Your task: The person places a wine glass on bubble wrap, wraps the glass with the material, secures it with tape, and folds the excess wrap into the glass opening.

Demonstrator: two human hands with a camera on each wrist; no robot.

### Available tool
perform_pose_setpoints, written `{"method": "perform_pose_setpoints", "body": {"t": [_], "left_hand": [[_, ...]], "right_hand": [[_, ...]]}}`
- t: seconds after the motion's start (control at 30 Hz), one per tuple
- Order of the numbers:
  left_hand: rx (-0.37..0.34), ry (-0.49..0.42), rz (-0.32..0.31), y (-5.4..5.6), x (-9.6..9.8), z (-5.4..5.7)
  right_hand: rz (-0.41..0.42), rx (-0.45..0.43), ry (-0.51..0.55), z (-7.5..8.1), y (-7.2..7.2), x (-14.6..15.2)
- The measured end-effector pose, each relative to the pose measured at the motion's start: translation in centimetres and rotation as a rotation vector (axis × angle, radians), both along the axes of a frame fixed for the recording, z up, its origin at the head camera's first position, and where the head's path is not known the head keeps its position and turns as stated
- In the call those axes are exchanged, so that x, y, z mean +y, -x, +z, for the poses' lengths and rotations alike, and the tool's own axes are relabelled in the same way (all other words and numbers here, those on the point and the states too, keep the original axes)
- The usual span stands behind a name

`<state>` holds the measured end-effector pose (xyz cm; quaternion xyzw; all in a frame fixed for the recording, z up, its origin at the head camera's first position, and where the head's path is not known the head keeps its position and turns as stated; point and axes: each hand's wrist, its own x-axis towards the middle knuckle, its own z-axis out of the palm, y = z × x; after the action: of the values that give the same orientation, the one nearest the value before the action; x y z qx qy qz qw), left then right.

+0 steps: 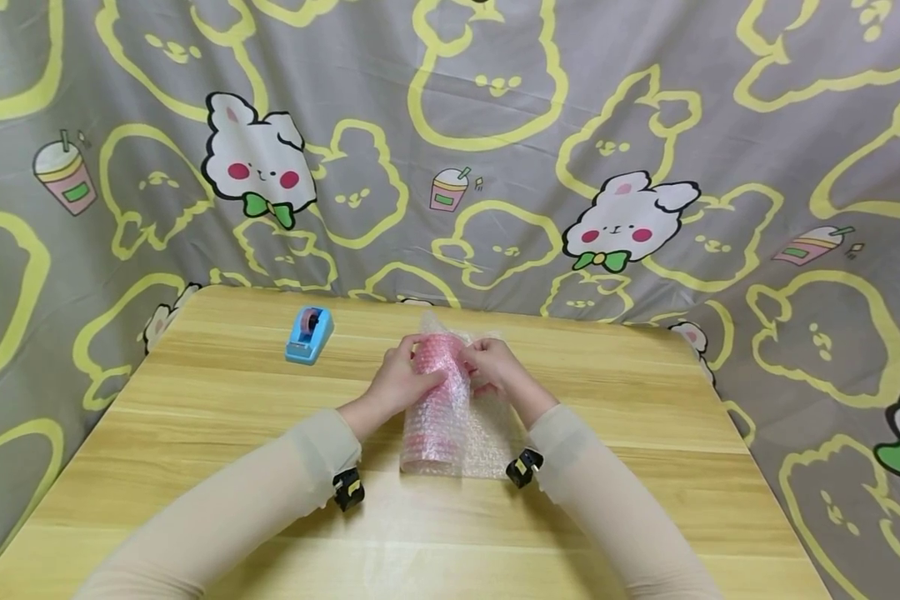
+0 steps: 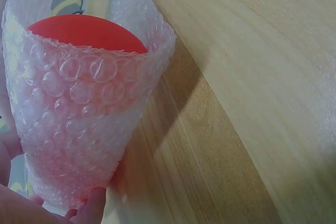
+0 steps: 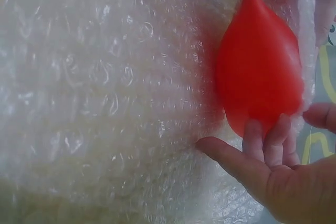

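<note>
A sheet of bubble wrap (image 1: 437, 425) is rolled round a smooth red thing (image 3: 260, 72), lying roughly lengthwise before me. That thing has a wide rounded body narrowing to a slim neck; its kind is not clear. A red rounded end (image 2: 89, 32) shows at the wrap's opening in the left wrist view. My left hand (image 1: 401, 379) grips the roll from its left side, thumb over the top. At the far right of the roll, my right hand (image 1: 497, 367) holds the wrap with curled fingers, its fingertips (image 3: 253, 129) touching the red body. A loose flap (image 1: 495, 437) spreads to the right.
A blue tape dispenser (image 1: 309, 335) with a roll of tape stands at the back left of the wooden table (image 1: 622, 400). Behind the table hangs a grey curtain (image 1: 390, 75) with cartoon prints. Small black cameras sit on both wrists.
</note>
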<state>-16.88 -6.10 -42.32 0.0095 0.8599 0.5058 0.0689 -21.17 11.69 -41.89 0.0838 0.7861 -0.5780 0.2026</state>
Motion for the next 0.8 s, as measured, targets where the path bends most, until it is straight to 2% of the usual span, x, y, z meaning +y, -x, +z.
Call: {"method": "perform_pose_setpoints", "body": {"t": [0.47,0.8], "left_hand": [[-0.01,0.017,-0.011,0.02,0.13,-0.01],[0.027,0.031,-0.019,0.02,0.43,-0.3]], "right_hand": [[-0.017,-0.014,0.086,-0.26,0.13,0.25],[0.051,0.033,-0.05,0.42,-0.08,0.47]]}}
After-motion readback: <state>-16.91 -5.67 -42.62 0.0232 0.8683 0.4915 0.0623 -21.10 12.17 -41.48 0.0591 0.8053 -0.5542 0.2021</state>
